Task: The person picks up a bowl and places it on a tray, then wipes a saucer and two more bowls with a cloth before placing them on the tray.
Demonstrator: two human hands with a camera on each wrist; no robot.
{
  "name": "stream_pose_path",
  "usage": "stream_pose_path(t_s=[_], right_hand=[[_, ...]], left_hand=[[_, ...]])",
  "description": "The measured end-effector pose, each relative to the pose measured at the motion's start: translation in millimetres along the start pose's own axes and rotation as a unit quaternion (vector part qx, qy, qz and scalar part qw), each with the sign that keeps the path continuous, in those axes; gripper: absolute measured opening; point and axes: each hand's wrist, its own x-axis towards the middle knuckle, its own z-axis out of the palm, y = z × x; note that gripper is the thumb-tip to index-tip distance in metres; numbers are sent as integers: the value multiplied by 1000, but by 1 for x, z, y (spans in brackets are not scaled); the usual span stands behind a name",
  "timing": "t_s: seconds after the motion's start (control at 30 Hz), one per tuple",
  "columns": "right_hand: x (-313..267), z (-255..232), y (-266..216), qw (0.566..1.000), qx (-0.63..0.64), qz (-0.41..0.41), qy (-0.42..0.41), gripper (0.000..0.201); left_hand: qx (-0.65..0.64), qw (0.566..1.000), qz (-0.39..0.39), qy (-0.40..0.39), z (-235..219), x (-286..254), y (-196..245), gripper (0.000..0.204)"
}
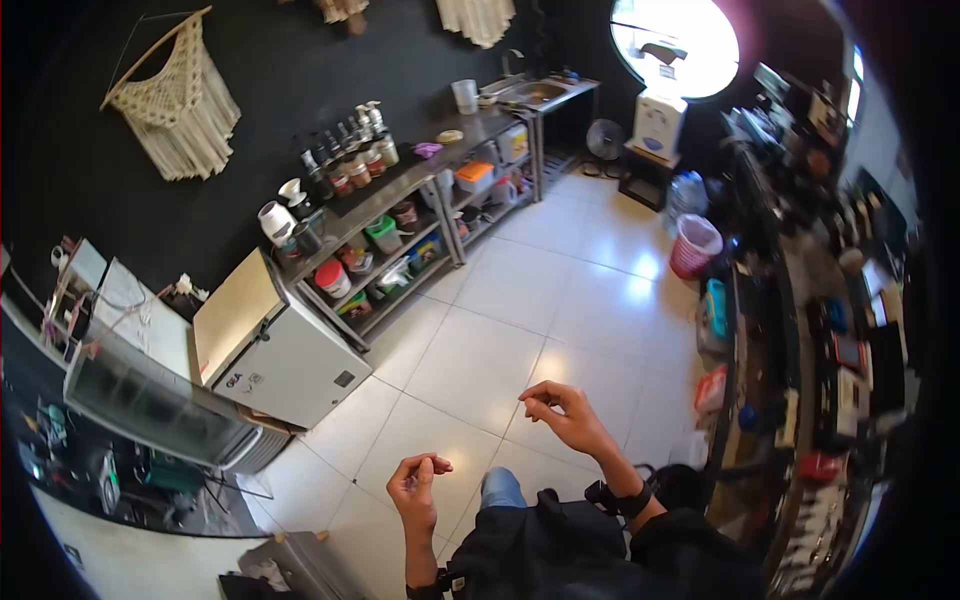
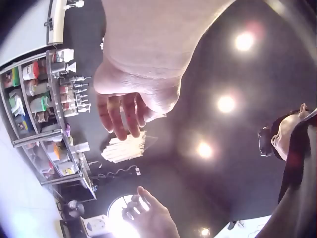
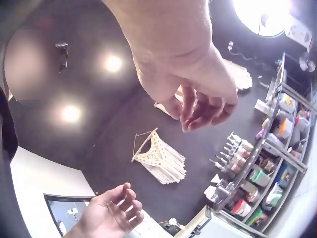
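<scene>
Both hands are raised in front of the body above the white tiled floor, apart from each other. My left hand [image 1: 415,488] has loosely bent fingers and nothing in it. Further right and a little higher in the head view, my right hand [image 1: 562,412] is also bare, its fingers bent toward the thumb. In the left wrist view the fingers of the left hand [image 2: 124,111] hang loosely curled. The right wrist view shows the right hand [image 3: 198,94] with relaxed, curled fingers, and no object between them.
A metal shelf unit [image 1: 400,200] with tubs and bottles lines the dark wall, beside a white chest freezer [image 1: 290,370]. A sink [image 1: 535,93] is at the back. A pink bin [image 1: 695,250] stands by a cluttered counter [image 1: 790,400] on the right.
</scene>
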Motion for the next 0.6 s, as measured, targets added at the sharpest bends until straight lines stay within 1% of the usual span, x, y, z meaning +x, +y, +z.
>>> stream_pose_path(t_s=[0.13,0.2,0.23,0.27,0.3,0.33,0.37,0.43,0.47,0.5,0.6], right_hand=[[113,10,10,997,-19,-2,-73,17],[168,14,26,994,-32,-3,-101,17],[195,15,31,993,-38,-3,-109,17],[219,18,36,995,-20,3,-96,17],[246,21,39,996,0,6,-85,17],[272,19,41,997,-19,24,-77,16],[293,17,41,995,-25,39,-93,16],[336,7,37,998,-59,20,-29,15],[352,3,35,997,-76,24,-5,15],[370,-3,39,998,-51,32,13,16],[419,-25,64,995,-46,65,57,16]], left_hand=[[0,998,-33,55,-2,79,-38,16],[2,997,-42,70,1,133,-58,18],[0,997,-56,61,2,164,-69,18],[-1,996,-73,55,0,191,-80,19],[-5,995,-73,69,1,226,-90,19],[4,997,-62,39,8,270,-97,20],[13,998,-69,10,14,295,-103,20],[-4,995,-78,-63,31,361,-91,21],[12,993,-75,-90,40,390,-85,21],[31,990,-71,-122,49,419,-80,21],[23,980,-78,-182,75,490,-75,22]])
